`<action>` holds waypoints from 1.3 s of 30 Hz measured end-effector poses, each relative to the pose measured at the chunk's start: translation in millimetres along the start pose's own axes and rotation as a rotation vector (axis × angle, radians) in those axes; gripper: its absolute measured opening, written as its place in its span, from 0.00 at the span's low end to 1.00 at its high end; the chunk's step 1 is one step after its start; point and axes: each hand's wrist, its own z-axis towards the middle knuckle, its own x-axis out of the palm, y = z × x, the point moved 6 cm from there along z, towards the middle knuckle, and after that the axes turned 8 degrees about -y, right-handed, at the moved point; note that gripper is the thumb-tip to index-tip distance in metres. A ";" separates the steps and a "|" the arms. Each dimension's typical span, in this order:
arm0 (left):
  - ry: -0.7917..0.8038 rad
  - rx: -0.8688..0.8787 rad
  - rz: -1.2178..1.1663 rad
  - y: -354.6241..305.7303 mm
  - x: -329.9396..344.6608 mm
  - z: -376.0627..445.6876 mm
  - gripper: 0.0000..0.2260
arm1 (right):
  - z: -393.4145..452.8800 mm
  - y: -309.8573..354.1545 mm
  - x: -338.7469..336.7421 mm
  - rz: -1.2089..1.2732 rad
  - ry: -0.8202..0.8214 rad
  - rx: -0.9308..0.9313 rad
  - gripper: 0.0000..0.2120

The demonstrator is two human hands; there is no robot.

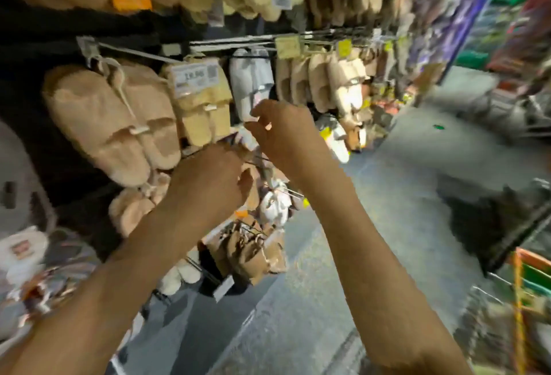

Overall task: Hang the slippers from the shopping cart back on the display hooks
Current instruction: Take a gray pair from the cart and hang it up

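Note:
A pair of grey slippers (252, 82) hangs from a metal display hook (238, 45) in the middle row, between beige pairs. My right hand (283, 133) is raised to its lower end, and its fingertips pinch the pale bottom edge there. My left hand (208, 178) is just below and to the left, its fingers curled toward a lower wire hook (259, 161). The back of the hand and blur hide whether it holds that hook. A wire shopping cart (504, 294) shows at the lower right edge.
Fluffy tan slippers (110, 124) and a beige pair with a price tag (202, 97) hang at the left. More beige pairs (322, 82) hang to the right. Lower hooks carry white (275, 206) and brown (250, 255) slippers. The grey aisle floor (372, 225) stretches away on the right.

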 end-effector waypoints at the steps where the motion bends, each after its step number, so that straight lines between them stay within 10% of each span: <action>1: -0.014 0.084 -0.082 -30.4 5.7 5.6 0.17 | -13.1 -22.6 -25.7 -0.050 -0.049 0.056 0.09; 18: 0.252 0.769 -0.634 -420.0 144.9 64.8 0.13 | -205.8 -268.6 -302.9 -0.766 -0.455 0.653 0.07; 39: 0.563 1.534 -0.693 -719.1 338.4 77.9 0.13 | -355.5 -460.5 -393.3 -1.117 -0.845 1.468 0.09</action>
